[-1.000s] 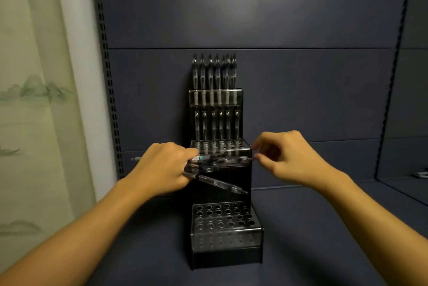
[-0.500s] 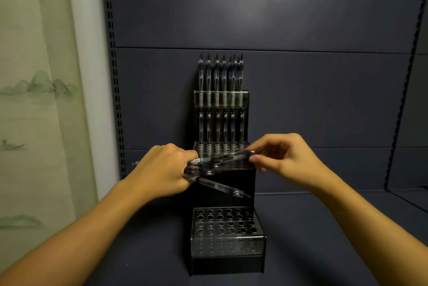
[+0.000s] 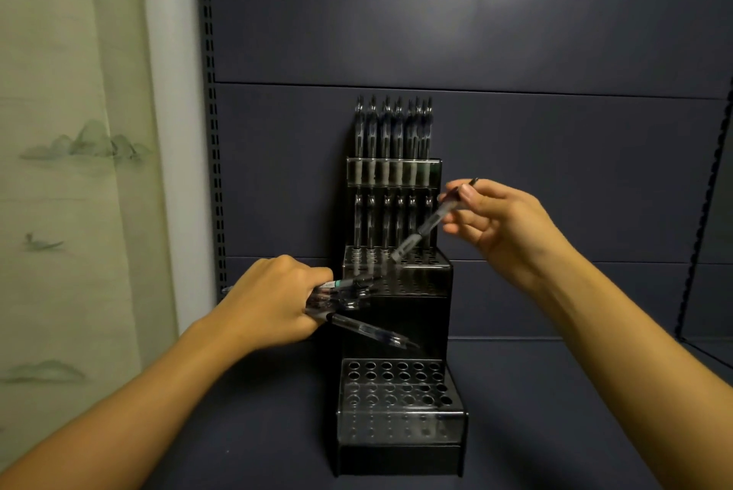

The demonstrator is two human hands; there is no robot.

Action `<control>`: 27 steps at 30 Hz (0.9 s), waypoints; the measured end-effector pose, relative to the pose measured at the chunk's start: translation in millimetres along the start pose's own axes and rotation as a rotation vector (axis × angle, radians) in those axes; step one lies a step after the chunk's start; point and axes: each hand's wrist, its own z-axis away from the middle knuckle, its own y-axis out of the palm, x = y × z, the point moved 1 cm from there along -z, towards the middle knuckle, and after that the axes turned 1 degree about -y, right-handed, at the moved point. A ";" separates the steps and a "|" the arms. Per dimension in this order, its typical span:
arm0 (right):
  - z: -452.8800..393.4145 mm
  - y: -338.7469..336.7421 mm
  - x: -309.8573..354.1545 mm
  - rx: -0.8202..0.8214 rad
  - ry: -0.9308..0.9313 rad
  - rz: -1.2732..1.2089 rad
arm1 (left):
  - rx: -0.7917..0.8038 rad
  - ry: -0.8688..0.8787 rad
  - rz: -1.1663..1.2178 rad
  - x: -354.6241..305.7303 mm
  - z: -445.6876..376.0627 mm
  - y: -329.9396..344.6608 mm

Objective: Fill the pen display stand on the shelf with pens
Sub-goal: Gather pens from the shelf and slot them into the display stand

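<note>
On the dark shelf [image 3: 555, 410] in front of you stood the black, stepped pen display stand [image 3: 400, 323], pushed back near the shelf's rear panel [image 3: 515, 33]. Its top tier [image 3: 392, 172] held a row of pens [image 3: 392, 128] standing upright behind a clear front strip, their clips rising above it. On the middle tier [image 3: 396, 271], another row of pens [image 3: 380, 220] stood upright along the back holes, while the holes nearer you on that tier looked unfilled. At the bottom, the lowest tier [image 3: 400, 402] showed its grid of round holes with no pen standing in any of them. Your left hand [image 3: 273, 303] was curled tight around a bundle of pens [image 3: 349, 297], held sideways just left of the middle tier, tips pointing right; one pen [image 3: 369, 329] of that bundle slanted down and to the right across the stand's black front. Your right hand [image 3: 503, 224] was raised to the right of the stand, thumb and fingers pinching a single pen [image 3: 430, 222] near its upper end. That pen was tilted, its lower tip down over the middle tier's holes; whether the tip had entered a hole could not be told. To your left hung a pale curtain [image 3: 71, 172] printed with faint hills, beside the slotted shelf upright [image 3: 210, 132].
</note>
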 end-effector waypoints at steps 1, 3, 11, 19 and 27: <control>-4.8 3.0 2.7 -0.019 0.024 -0.022 | 0.011 -0.007 0.004 0.4 1.0 0.4; -14.9 8.6 6.9 -0.036 0.057 -0.075 | 0.030 -0.019 0.003 0.8 2.9 1.6; -47.2 37.6 6.0 -0.092 0.088 -0.250 | 0.047 -0.042 -0.021 5.2 9.9 5.5; -52.5 60.0 1.3 -0.073 -0.011 0.129 | 0.103 -0.060 -0.028 6.2 18.3 2.0; -58.9 80.0 -8.7 -0.040 -0.063 0.391 | 0.136 -0.081 -0.038 10.9 24.4 0.2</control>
